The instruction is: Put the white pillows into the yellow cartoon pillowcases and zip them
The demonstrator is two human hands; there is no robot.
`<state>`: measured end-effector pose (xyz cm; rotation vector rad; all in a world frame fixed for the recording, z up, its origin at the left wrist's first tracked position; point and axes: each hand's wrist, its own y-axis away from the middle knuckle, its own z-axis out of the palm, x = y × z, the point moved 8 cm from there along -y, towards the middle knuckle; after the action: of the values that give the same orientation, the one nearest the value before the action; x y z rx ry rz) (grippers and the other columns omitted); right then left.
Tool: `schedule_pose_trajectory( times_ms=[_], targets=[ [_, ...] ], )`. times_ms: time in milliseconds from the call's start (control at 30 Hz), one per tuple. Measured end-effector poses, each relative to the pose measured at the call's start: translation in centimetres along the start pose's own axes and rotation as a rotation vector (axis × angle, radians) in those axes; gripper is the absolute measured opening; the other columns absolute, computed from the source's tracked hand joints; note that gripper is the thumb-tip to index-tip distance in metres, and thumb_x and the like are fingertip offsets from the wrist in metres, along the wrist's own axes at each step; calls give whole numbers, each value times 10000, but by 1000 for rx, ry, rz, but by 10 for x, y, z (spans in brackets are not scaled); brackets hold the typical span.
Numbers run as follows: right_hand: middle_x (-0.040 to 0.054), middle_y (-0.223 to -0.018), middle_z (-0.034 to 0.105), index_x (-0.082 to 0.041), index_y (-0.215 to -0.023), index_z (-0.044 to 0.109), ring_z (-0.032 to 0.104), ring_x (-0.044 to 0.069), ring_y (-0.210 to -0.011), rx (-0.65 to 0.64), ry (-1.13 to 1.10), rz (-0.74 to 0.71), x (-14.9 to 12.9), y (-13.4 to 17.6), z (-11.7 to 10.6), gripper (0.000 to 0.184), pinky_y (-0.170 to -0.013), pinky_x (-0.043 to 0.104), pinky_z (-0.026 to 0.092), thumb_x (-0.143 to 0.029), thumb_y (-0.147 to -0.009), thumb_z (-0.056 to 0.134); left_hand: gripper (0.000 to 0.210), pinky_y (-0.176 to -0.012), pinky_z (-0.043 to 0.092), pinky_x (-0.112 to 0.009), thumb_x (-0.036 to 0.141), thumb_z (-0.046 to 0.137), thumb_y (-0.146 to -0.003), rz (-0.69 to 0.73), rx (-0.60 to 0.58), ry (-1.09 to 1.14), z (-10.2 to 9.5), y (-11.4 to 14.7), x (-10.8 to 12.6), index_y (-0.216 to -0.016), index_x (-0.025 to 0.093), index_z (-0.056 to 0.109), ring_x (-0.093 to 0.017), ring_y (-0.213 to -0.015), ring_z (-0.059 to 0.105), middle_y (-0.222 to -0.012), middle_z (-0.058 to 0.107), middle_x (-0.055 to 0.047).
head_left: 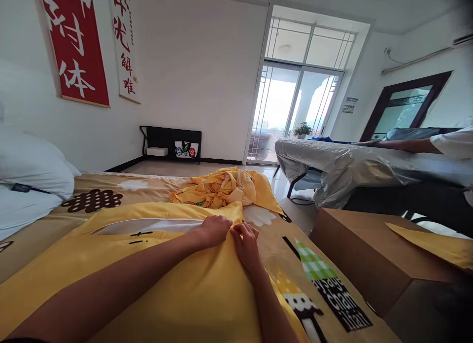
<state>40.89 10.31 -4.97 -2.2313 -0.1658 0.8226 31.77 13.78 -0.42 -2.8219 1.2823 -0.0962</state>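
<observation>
A yellow pillowcase (177,289) lies across the bed in front of me. Through a long slit on its upper side shows the white pillow (148,225) inside. My left hand (217,230) is closed on the edge of the slit at its right end. Right beside it, my right hand (247,237) pinches the same yellow cloth near the corner. Whether a zipper pull is between the fingers is hidden. Just beyond my hands sits a crumpled heap of yellow cloth (221,188).
The bed has a patterned tan sheet (314,284). White pillows (33,185) lie at the left. To the right stands a cardboard box (369,244) with yellow cloth on it. Behind that, a person's arm (414,145) reaches over a plastic-covered table (332,155).
</observation>
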Motion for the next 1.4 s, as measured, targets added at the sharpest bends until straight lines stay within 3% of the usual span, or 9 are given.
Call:
schedule_pose_trajectory(
  times_ms=[167, 300, 400, 600, 767, 1000, 1133, 1400],
  targets=[
    [24, -848, 640, -205, -817, 560, 553, 179, -850, 11, 41, -44, -3, 1, -1, 186, -819, 326, 292, -281, -943, 446, 190, -647, 431, -244, 152, 490, -831, 80, -138, 57, 2, -19, -9, -762, 140, 666, -172, -737, 591, -843, 683, -81],
    [22, -827, 631, -206, -801, 559, 548, 180, -836, 2, 52, -84, -7, 2, 2, 207, -813, 321, 293, -273, -947, 428, 280, -652, 428, -202, 222, 398, -932, 120, -104, 62, 9, -11, -17, -876, 134, 658, -130, -753, 598, -901, 689, -60],
    [20, -820, 627, -209, -795, 561, 550, 176, -827, -23, 37, -110, -9, 3, 5, 223, -808, 316, 296, -280, -952, 420, 293, -682, 452, -234, 209, 362, -944, 144, -43, 1, 8, 1, -15, -949, 124, 643, -161, -791, 624, -919, 689, -96],
    [18, -833, 624, -211, -822, 570, 556, 171, -834, -20, 41, -131, -11, 4, 6, 214, -810, 311, 297, -276, -959, 419, 232, -796, 481, -397, 126, 436, -863, 289, 27, -159, -3, 12, 10, -936, 112, 655, -288, -931, 620, -987, 658, -180],
    [26, -850, 611, -210, -822, 560, 544, 175, -858, -34, 77, -164, -14, 6, 10, 218, -817, 309, 301, -252, -962, 398, 255, -791, 481, -405, 139, 418, -874, 279, 26, -164, -6, 13, 11, -953, 100, 657, -305, -969, 603, -1027, 642, -185],
    [13, -842, 617, -212, -816, 560, 549, 164, -841, -26, 74, -162, -12, 3, 5, 219, -808, 306, 299, -257, -958, 399, 217, -655, 413, -248, 224, 471, -866, 91, 24, 40, -7, 3, -18, -822, 163, 674, -177, -785, 597, -877, 684, -74],
    [17, -830, 625, -210, -808, 570, 558, 172, -831, -59, 9, -96, 0, 0, 0, 234, -800, 313, 301, -301, -948, 406, 206, -607, 347, -224, 167, 495, -820, 19, 55, 153, -15, 7, -39, -670, 148, 635, -135, -675, 518, -724, 646, -38],
    [27, -850, 643, -218, -806, 572, 573, 196, -842, -114, -36, -28, 15, -2, 3, 249, -827, 348, 298, -364, -929, 413, 243, -544, 243, -236, 201, 495, -743, -92, 77, 265, -46, 59, -116, -509, 175, 435, -112, -539, 362, -521, 422, 30]
  ],
)
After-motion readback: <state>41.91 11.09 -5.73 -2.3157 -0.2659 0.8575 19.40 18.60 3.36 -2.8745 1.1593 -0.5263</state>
